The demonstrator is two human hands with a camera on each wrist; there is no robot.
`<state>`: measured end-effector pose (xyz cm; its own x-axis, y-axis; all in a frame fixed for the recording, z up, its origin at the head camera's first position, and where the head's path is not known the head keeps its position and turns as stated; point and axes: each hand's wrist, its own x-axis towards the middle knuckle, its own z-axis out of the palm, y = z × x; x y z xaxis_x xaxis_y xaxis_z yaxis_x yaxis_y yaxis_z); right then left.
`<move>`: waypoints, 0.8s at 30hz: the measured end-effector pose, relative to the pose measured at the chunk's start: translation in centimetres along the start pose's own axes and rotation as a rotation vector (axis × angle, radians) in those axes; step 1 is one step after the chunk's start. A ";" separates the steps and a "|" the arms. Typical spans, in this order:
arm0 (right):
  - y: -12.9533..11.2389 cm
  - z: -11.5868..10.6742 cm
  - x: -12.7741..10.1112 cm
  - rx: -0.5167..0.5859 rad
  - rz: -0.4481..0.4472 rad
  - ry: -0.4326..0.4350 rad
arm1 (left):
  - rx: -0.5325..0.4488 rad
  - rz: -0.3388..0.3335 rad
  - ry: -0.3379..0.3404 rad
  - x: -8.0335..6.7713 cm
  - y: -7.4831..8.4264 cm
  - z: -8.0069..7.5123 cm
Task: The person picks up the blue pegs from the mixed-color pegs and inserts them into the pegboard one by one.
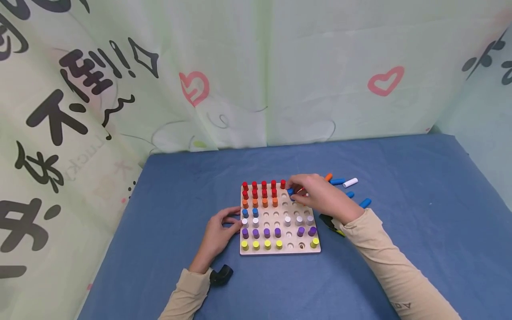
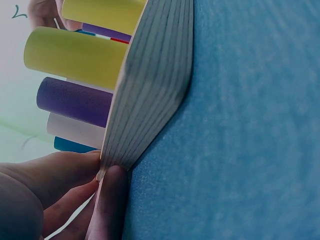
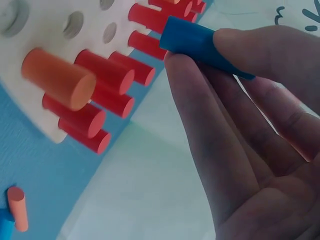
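Note:
A wooden pegboard [image 1: 284, 254] lies on the blue cloth, with red, orange, blue, white, purple and yellow pegs standing in rows and several bare holes. My left hand [image 1: 217, 231] grips the board's left edge; in the left wrist view its fingertips [image 2: 114, 185] meet the layered side and the top rim. With thumb and fingers, my right hand [image 1: 322, 195] pinches a blue peg [image 3: 197, 42] over the board's back right part. In the right wrist view the blue peg is tilted, clear of the holes, near red pegs [image 3: 75, 115] and an orange peg [image 3: 57, 77].
Loose pegs lie right of the board: a white peg [image 1: 350, 182], an orange peg [image 1: 328, 177] and several blue pegs [image 1: 365, 203]. A dark object with a yellow-green edge [image 1: 331, 224] lies partly under the right wrist. A printed curtain [image 1: 240, 111] hangs behind the table.

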<state>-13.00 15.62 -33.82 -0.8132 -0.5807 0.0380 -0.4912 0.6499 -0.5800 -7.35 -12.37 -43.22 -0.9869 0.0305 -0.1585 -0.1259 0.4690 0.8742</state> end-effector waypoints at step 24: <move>-1.5 0.8 1.4 0.024 -0.051 -0.062 | -0.016 -0.013 -0.001 0.3 0.1 0.1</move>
<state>-13.17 13.49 -33.54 -0.7661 -0.6424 0.0174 -0.5228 0.6072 -0.5983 -7.69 -12.24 -43.24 -0.9850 0.0253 -0.1704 -0.1404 0.4552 0.8792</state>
